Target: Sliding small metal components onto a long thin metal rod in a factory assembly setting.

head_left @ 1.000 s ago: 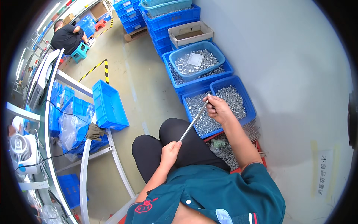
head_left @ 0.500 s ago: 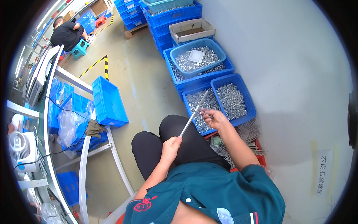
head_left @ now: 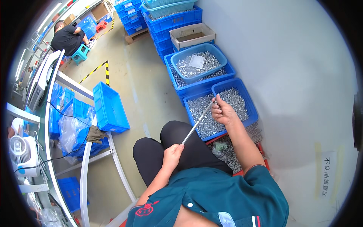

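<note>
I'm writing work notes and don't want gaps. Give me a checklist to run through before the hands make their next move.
1. Metal rod gripped at its near end by the left hand: ok.
2. Right hand at the rod's far end: ok.
3. Small metal parts close to the right hand: ok, many in view.
4. Small part pinched in the right hand: cannot tell, too small.
5. Gloves worn: not ok if required; both hands are bare.

Wall sign (head_left: 326, 177); shirt emblem (head_left: 144, 210), seemingly lettered.
</note>
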A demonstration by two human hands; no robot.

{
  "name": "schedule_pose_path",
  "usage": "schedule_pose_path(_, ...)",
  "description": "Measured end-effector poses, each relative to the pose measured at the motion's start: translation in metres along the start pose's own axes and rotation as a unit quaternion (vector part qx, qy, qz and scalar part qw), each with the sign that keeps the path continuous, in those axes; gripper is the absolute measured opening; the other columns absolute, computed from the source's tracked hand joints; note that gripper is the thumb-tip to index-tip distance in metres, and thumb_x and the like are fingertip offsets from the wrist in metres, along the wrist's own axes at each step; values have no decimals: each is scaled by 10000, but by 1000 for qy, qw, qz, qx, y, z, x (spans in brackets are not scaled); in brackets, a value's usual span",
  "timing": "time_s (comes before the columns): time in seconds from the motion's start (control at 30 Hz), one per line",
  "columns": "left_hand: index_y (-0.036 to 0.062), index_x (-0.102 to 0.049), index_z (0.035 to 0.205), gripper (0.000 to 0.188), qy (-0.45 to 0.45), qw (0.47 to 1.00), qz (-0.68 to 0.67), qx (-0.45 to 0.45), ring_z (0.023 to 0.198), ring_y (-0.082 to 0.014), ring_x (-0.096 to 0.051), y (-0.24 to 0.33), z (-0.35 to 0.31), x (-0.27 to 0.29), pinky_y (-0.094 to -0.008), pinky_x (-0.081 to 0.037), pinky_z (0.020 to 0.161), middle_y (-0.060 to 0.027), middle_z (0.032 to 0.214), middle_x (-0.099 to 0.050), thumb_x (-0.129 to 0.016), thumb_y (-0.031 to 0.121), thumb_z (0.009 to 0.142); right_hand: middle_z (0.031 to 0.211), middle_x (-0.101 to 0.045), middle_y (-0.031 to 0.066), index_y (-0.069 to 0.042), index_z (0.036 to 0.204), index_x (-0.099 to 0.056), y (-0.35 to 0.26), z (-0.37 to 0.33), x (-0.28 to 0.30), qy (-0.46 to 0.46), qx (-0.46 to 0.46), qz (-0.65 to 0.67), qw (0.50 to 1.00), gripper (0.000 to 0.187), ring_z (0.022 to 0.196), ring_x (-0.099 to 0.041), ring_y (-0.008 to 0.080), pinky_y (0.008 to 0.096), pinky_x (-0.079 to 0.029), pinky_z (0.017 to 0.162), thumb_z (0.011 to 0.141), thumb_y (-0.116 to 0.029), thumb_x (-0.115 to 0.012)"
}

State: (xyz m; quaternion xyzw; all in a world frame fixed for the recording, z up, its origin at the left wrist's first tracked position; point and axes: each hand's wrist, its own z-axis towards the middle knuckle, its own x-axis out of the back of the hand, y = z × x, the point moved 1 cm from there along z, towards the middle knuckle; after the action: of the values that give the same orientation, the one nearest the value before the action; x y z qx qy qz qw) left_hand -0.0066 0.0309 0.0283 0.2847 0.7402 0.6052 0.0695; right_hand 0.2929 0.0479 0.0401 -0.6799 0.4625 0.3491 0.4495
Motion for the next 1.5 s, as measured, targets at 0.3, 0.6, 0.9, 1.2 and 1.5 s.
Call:
schedule_pose_path(0.3,-1,-458,622,404,0,998,63,-12,499,-106,-341,11,-2,1,-308,-328,468,-56,513,-364,-561,298,873,562,-437,-16,-83,807,-541,-2,-4,-19,9,51,-170,984,222,420,-356,48,173,-223,349,883,-289,-577)
schedule_pose_path(0.6,4,-433,609,419,-4,1000,16,13,507,-93,-321,3,-1,-1,-306,-309,462,-32,514,-346,-561,300,877,585,-445,-13,-30,864,-546,0,-8,-33,87,164,-340,922,152,422,-353,44,174,-236,364,885,-179,-565)
schedule_pose_path(0.9,10,-427,607,419,-2,1000,6,19,516,-81,-317,1,-1,2,-297,-307,463,-18,517,-340,-561,296,881,671,-492,21,-15,961,-568,-15,-13,-27,5,56,-248,967,149,471,-382,47,170,-258,383,884,-134,-523)
schedule_pose_path(1.2,17,-411,604,418,-34,999,19,11,520,-72,-302,3,-1,8,-291,-298,458,-5,525,-312,-559,292,882,602,-488,5,-33,898,-592,-22,-10,-9,-54,19,-250,967,110,414,-361,47,179,-250,373,847,-131,-598)
schedule_pose_path(1.5,13,-420,598,417,-17,1000,22,3,516,-73,-308,4,-4,6,-294,-298,453,-11,516,-325,-564,287,878,576,-481,-1,-57,805,-548,-24,-16,-26,-21,46,-336,940,128,412,-361,44,188,-231,364,816,-141,-645)
